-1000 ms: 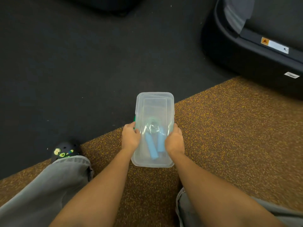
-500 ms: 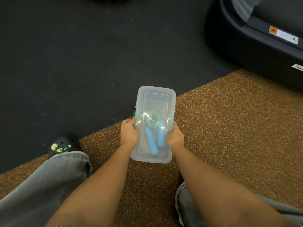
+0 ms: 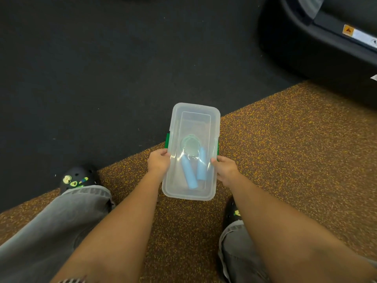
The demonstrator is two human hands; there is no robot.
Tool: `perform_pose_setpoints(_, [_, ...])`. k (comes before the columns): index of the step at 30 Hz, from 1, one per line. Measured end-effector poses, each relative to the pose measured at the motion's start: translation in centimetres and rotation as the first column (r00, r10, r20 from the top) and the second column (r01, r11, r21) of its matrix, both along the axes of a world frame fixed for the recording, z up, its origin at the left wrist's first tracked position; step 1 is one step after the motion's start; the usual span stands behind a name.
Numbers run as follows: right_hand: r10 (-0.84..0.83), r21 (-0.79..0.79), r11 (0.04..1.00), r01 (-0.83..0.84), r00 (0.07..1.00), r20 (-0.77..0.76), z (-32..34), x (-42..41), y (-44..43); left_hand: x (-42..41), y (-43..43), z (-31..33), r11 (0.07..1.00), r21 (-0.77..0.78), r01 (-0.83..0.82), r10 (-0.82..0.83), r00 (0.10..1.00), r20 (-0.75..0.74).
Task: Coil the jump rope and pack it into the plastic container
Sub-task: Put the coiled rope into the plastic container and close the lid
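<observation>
I have one plastic container (image 3: pixel 191 152) between my two hands, and I place everything by it. Its clear lid (image 3: pixel 195 117) is already on, and through it I see one jump rope (image 3: pixel 190 149): a pale green coil near the container's middle, with two blue handles (image 3: pixel 189 174) running from the coil toward the container's near end. So I judge the coiling and packing done, and the step in hand is securing the lid.

My left hand (image 3: pixel 159 162) grips the container's left long edge, fingers (image 3: pixel 164 153) curled onto the rim just below the green latch (image 3: pixel 167 140). My right hand (image 3: pixel 225 167) clasps the opposite edge, with a second green latch only thinly visible just above it. Whether either latch is snapped down I cannot tell.

The container sits low over the speckled brown mat (image 3: pixel 285 150), near the mat's border with the dark floor (image 3: pixel 102 68); whether it touches the mat is unclear. Next I would slide each thumb up to its latch and press both shut, keeping the container level.
</observation>
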State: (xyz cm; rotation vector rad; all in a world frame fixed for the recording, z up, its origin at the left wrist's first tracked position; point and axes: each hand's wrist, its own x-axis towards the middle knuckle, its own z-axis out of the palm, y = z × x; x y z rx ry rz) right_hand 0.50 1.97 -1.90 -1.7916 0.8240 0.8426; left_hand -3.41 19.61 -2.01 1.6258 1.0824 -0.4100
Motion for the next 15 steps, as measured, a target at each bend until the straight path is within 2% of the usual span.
perform_pose_setpoints(2, [0.048,-0.032,0.998,-0.048,0.999,-0.003,0.0,0.3,0.1,0.3,0.1,0.0,1.000,-0.001,-0.003,0.003,1.000,-0.013])
perform_pose_setpoints(4, [0.215,-0.166,0.965,-0.203,0.975,0.055,0.1,0.7,0.6,0.5,-0.1,0.2,0.998,0.053,0.037,-0.037,0.999,-0.015])
perform_pose_setpoints(7, [0.432,-0.369,0.866,-0.338,0.877,0.209,0.3,1.5,1.8,0.2,-1.1,0.8,0.966,0.208,0.153,-0.159,0.987,0.012])
perform_pose_setpoints(10, [0.584,-0.556,0.751,-0.357,0.753,0.304,0.4,2.6,2.5,-0.4,-1.9,0.4,0.881,0.389,0.271,-0.316,0.947,0.057])
perform_pose_setpoints(13, [0.698,-0.695,0.614,-0.373,0.668,0.258,0.5,3.9,2.2,-1.3,-2.3,-0.1,0.761,0.522,0.385,-0.467,0.884,0.029])
perform_pose_setpoints(15, [0.762,-0.725,0.556,-0.407,0.598,0.248,0.9,5.0,2.2,-2.0,-2.8,-0.2,0.675,0.555,0.487,-0.575,0.818,-0.018])
